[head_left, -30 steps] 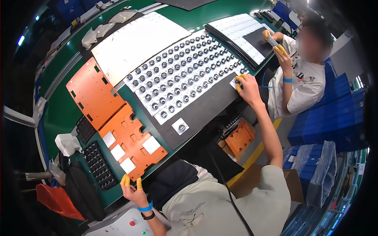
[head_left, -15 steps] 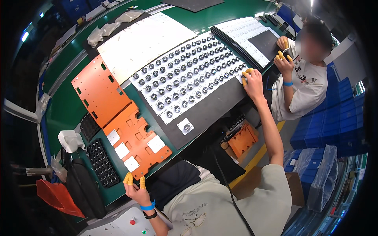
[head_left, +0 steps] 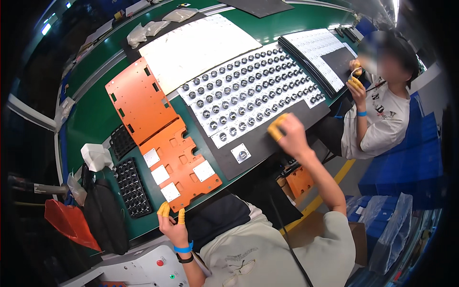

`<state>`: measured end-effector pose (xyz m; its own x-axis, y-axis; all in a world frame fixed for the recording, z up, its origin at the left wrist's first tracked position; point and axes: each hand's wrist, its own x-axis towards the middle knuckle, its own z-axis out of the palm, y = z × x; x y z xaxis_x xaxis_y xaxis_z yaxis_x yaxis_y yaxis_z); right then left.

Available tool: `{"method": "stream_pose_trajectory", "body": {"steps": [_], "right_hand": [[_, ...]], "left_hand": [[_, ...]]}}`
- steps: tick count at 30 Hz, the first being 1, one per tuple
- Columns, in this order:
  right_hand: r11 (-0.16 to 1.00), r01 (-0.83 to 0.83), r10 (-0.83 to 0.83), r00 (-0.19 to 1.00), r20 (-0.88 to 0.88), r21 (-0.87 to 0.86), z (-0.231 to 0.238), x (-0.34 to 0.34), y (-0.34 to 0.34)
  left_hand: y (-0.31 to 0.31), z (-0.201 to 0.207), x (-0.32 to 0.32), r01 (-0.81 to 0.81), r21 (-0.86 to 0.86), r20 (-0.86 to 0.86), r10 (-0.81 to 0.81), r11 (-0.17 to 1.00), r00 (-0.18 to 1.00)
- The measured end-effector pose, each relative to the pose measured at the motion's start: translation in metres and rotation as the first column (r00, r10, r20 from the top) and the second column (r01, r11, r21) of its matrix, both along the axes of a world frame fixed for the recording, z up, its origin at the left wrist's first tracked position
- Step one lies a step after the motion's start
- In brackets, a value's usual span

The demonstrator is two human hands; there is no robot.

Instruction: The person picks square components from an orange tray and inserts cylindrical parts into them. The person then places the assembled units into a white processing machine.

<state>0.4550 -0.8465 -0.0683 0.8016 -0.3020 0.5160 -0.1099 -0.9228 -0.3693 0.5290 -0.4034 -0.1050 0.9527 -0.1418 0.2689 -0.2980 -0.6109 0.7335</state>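
My right hand (head_left: 287, 135), with yellow finger cots, hovers with curled fingers over the black mat (head_left: 267, 143). It is just past the near edge of the grid of white square tiles with dark round parts (head_left: 244, 98). What its fingertips hold is hidden. One single tile (head_left: 241, 154) lies alone on the mat to its left. My left hand (head_left: 172, 224), also in yellow cots, rests at the table's near edge. It is next to the corner of an orange plate (head_left: 184, 167) bearing three white squares, and holds nothing.
A second orange plate (head_left: 136, 98) lies farther back, beside a large white sheet (head_left: 198, 45). Black trays of round parts (head_left: 131, 187) sit at the left, with a black bag (head_left: 103, 215) and a red bag (head_left: 67, 222). A co-worker (head_left: 377, 115) sits at the right.
My right hand has drawn back from the grid's far right end toward me, over the black mat. My left hand stays at the table edge.
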Motion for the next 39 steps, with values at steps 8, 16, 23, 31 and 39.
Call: {"method": "stream_pose_trajectory", "body": {"steps": [8,16,23,31,39], "right_hand": [[0.982,-0.184,0.189,0.972,-0.143,0.043,-0.004,0.022,0.082],[0.966,0.217,-0.195,0.968,-0.156,0.14,0.003,-0.029,-0.004],[0.902,0.416,-0.415,0.909,0.029,-0.113,-0.022,-0.058,-0.1],[0.88,0.391,-0.39,0.919,0.059,-0.269,-0.032,-0.044,-0.119],[0.871,0.391,-0.401,0.916,0.032,-0.298,-0.028,-0.042,-0.122]], "left_hand": [[0.0,0.003,0.0,0.017,0.046,0.012,-0.017,0.999,1.0],[-0.004,0.034,-0.014,0.113,0.081,-0.17,-0.098,0.99,0.981],[-0.003,0.028,-0.006,0.119,0.147,-0.144,-0.098,0.982,0.985],[-0.001,0.032,-0.009,0.123,0.138,-0.159,-0.101,0.983,0.982],[0.0,0.033,-0.011,0.149,0.103,-0.19,-0.128,0.983,0.973]]}}
